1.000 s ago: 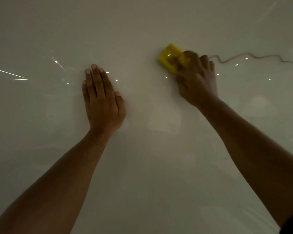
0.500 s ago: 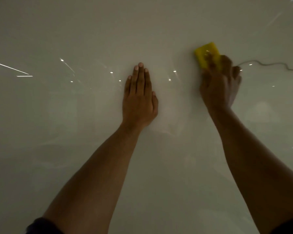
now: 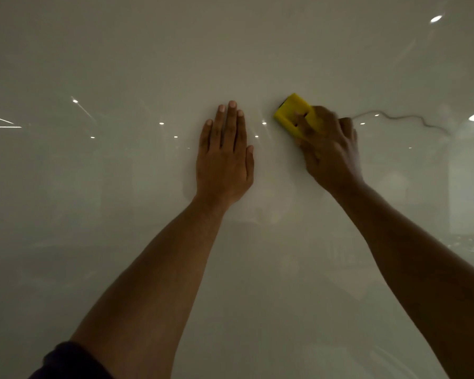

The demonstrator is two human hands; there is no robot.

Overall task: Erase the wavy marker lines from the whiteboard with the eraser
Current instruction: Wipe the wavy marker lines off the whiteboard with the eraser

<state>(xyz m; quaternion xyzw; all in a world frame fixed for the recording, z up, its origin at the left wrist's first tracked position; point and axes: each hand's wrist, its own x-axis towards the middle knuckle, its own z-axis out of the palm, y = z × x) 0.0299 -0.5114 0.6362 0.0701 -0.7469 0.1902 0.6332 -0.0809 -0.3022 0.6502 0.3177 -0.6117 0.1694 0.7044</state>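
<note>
Left hand [image 3: 224, 162] flat and open, fingers together, pressed against glossy white whiteboard [image 3: 230, 50]. Right hand [image 3: 330, 149] closed around yellow rectangular block eraser [image 3: 292, 113], held against board just left of thin dark wavy marker line [image 3: 400, 119].

Yellow eraser [image 3: 290, 116], dark wavy line [image 3: 402, 117], off-white whiteboard [image 3: 148, 64]

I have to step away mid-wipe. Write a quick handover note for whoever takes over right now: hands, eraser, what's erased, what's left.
Left hand: open, flat on the whiteboard, holding nothing.
Right hand: gripping the yellow eraser, pressed to the board.
Done: no marker shows left of the eraser.
Left: one wavy marker line runs right from the right hand. Wipe rightward along it.
</note>
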